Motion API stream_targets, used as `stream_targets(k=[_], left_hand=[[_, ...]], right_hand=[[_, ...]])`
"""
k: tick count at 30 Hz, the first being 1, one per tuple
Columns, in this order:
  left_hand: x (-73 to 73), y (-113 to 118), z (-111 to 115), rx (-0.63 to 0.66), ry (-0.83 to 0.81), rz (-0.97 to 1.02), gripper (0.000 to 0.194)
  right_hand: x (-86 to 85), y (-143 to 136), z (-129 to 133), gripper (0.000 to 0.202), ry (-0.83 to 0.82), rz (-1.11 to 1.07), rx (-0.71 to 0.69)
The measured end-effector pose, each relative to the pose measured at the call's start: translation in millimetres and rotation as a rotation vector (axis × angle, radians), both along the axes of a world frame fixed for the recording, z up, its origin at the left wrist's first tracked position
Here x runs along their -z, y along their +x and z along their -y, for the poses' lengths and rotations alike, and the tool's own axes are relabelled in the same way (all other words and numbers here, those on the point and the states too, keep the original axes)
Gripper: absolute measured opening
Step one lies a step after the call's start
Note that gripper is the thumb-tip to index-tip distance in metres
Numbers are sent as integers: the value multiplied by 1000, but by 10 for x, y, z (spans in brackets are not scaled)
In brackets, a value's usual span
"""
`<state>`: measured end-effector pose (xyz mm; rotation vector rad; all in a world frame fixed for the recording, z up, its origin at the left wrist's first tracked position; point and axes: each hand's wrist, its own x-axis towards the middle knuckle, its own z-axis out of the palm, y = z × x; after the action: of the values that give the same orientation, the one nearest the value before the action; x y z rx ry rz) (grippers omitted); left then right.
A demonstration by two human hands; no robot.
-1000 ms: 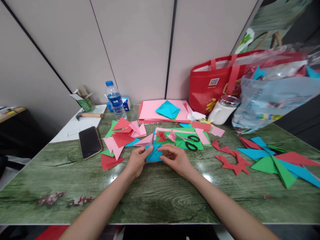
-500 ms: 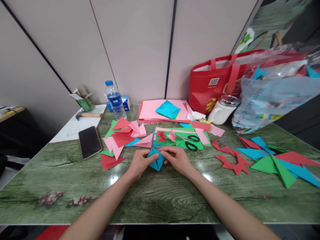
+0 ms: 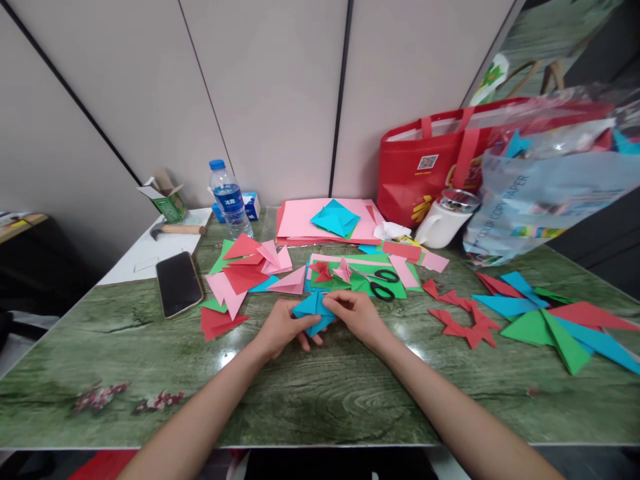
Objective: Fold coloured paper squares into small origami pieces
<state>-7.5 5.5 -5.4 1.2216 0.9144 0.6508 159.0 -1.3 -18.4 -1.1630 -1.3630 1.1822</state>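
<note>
A folded piece of blue paper (image 3: 316, 311) is held between my two hands over the near middle of the table. My left hand (image 3: 281, 328) grips its left side, thumb on top and fingers underneath, a few fingertips showing below the paper. With thumb and fingers, my right hand (image 3: 356, 316) pinches its upper right part. Just beyond lie black-handled scissors (image 3: 381, 285) on green paper sheets (image 3: 400, 288), beside a small red folded paper (image 3: 321, 271) and a pink one (image 3: 343, 270).
Left of my hands are loose paper triangles (image 3: 245, 276), a phone (image 3: 179, 284), a hammer (image 3: 177, 229) and a water bottle (image 3: 231, 201). Pink sheets (image 3: 295, 220) lie behind. To the right are red paper cutouts (image 3: 470, 327), a white mug (image 3: 445, 219) and a red bag (image 3: 405, 163).
The blue paper has gone from a flat diamond shape to a tilted, partly opened fold. Left fingertips now show beneath it, and my right thumb has moved onto its upper right part.
</note>
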Motion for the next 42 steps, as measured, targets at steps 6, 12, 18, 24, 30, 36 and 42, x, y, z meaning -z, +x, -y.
stream_targets(k=[6,12,18,24,30,36,42], left_hand=[[-37,-3,-23,-44,169,-91,35],[-23,-35,-85,-206,427,-191,20],[17,-11,-22,-277,515,-194,18],[-50,-34,17,-413,909,-172,6],[-26,-48,45,-439,917,-161,6],[-73,-10,45,-475,767,-137,3],[-65,10,21,-468,608,-147,5]], right_hand=[[-4,19,9,19,45,38,92],[36,4,25,25,11,-53,101],[15,-2,41,12,246,71,79],[-95,1,100,7,496,154,94],[-106,-8,115,5,519,114,168],[-70,-29,92,5,320,59,117],[-85,-31,77,8,358,78,151]])
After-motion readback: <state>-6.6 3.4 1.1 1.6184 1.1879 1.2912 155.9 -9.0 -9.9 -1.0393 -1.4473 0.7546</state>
